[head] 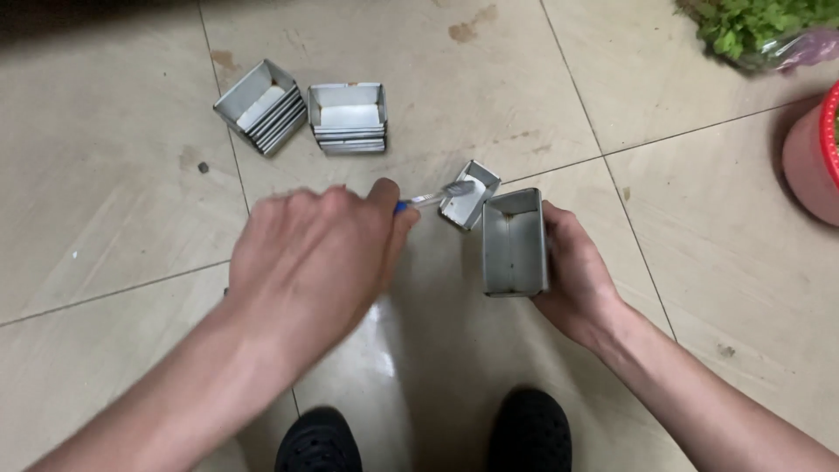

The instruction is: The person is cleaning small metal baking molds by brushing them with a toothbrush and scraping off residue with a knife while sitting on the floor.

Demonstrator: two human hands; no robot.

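A rectangular metal tin (515, 242) is held upright in the right hand (575, 278), the fingers wrapped round its far side and its open top turned toward the camera. The left hand (310, 258) is closed about a thin tool with a blue handle (426, 200), whose pale tip (a little blurred) is laid at the mouth of a smaller metal tin (468, 194). That smaller tin lies tilted on the tiled floor (114, 201), just beside the held tin at its eleven o'clock. Two stacks of like tins are seen further off: one stack (348, 117) at twelve o'clock from the left hand, the other stack (260, 106) just beside it at its nine o'clock. Leafy greens (752, 24) are seen at two o'clock, a red basin (814, 153) at three. Two black shoes (530, 430) are seen at six o'clock.
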